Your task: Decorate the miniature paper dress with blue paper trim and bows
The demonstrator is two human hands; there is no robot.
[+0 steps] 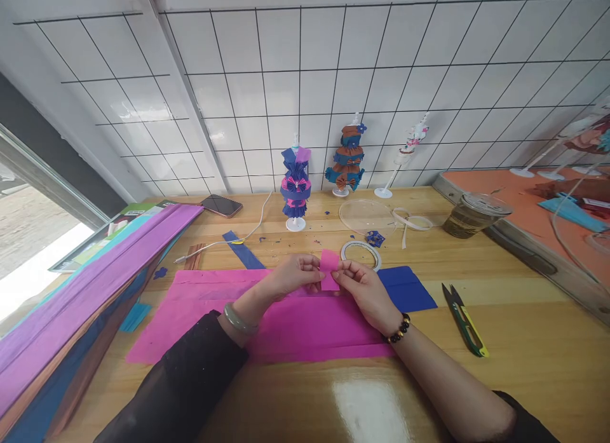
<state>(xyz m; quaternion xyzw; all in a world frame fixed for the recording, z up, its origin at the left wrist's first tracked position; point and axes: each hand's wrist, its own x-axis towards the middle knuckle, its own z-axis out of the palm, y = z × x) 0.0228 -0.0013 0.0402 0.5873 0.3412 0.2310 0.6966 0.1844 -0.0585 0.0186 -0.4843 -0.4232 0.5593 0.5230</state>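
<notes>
A small pink strip of crepe paper (330, 271) is held upright between my two hands. My left hand (296, 275) pinches its left edge, and my right hand (361, 286) grips the right edge, both with thumb and fingers closed. Below them a large sheet of pink crepe paper (314, 328) lies flat on the wooden table. Just right of my right hand is a piece of dark blue paper (407, 288). Behind that hand lies a roll of white tape (361, 245). Green and yellow thread snips (466, 322) rest farther right with their blades apart.
Small dress forms in paper dresses, one blue and pink (296, 189), one brown and teal (347, 160), stand along the tiled wall. Long folded papers (109, 271) lie at left near a phone (222, 205). A lidded cup (475, 215) stands at right beside an orange surface (481, 185).
</notes>
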